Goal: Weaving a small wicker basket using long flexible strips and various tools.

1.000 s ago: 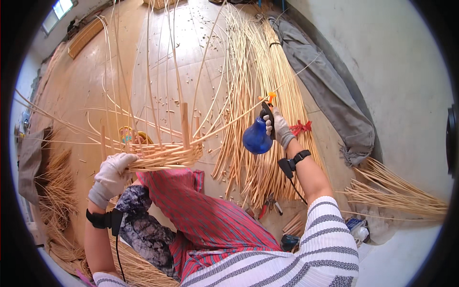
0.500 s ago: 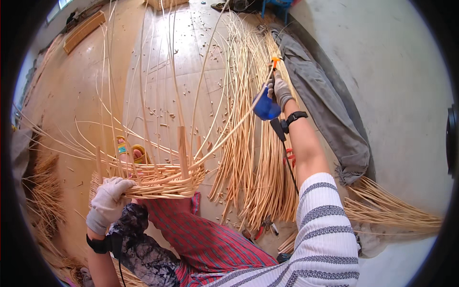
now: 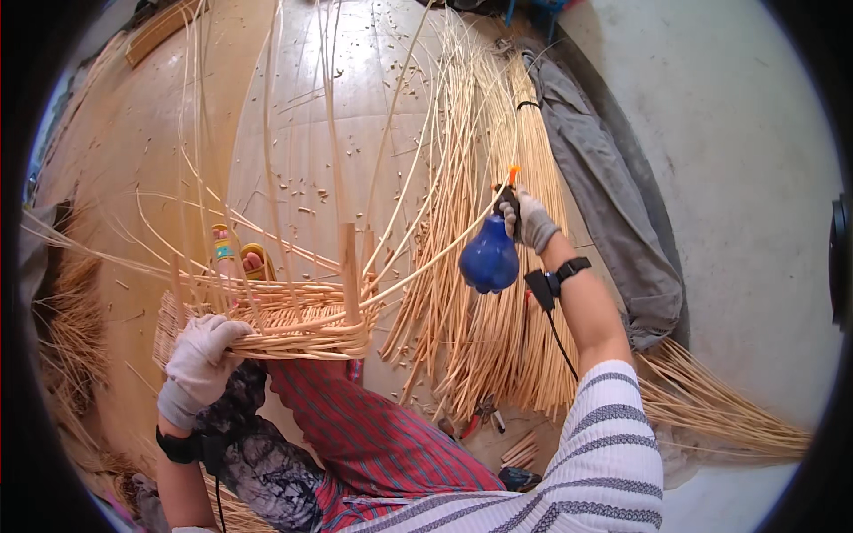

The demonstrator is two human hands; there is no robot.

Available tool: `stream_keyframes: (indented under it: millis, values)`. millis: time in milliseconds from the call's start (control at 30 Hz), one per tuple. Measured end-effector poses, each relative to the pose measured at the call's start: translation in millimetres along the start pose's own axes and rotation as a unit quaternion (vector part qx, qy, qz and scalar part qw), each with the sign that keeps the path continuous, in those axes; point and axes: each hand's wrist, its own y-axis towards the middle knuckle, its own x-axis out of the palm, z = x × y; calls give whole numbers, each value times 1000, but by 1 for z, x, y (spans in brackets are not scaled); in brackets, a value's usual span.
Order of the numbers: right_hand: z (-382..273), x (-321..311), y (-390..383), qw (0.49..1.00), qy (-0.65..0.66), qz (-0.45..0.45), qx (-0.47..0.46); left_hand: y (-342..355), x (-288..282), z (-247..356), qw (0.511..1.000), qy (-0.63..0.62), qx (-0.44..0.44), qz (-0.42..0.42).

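Note:
My gloved left hand (image 3: 204, 360) grips the near-left edge of a half-woven wicker basket (image 3: 311, 329), held over my legs. Long pale rods stand up from it, alongside short wooden posts (image 3: 349, 275). Out to the right, my gloved right hand (image 3: 526, 216) is closed round the black handle of a blue spray bottle (image 3: 488, 259) with an orange nozzle. The nozzle is beside a long rod that runs up from the basket's right side; whether they touch I cannot tell. My sandalled foot (image 3: 251, 262) shows behind the basket.
Long bundles of rods (image 3: 480, 346) lie on the floor, with grey cloth (image 3: 595, 178) along their right side and more rods (image 3: 737, 413) lower right. Pliers (image 3: 493, 413) lie near my legs, darker twigs (image 3: 75, 329) at left. A wooden piece (image 3: 160, 31) lies upper left, off-cuts scattered around.
Over the last second my right hand with the spray bottle rose away along the rod, then came back down. The basket in my left hand sits lower in view than a second ago.

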Motion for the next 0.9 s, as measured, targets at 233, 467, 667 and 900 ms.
stream_keyframes:
  millis: [233,467,667,900]
  values:
    - [-9,-22,-32,985,105,-47,-133,-10,6,9,999,-19,-21,21]
    - [-67,2,-37,976,50,-33,-209,-21,13,11,995,-23,-34,95]
    - [-37,-2,-59,996,11,-21,-86,-27,19,6,987,-79,-69,122]
    - [93,-27,-155,999,42,-2,2,-29,17,12,989,-65,-59,117]
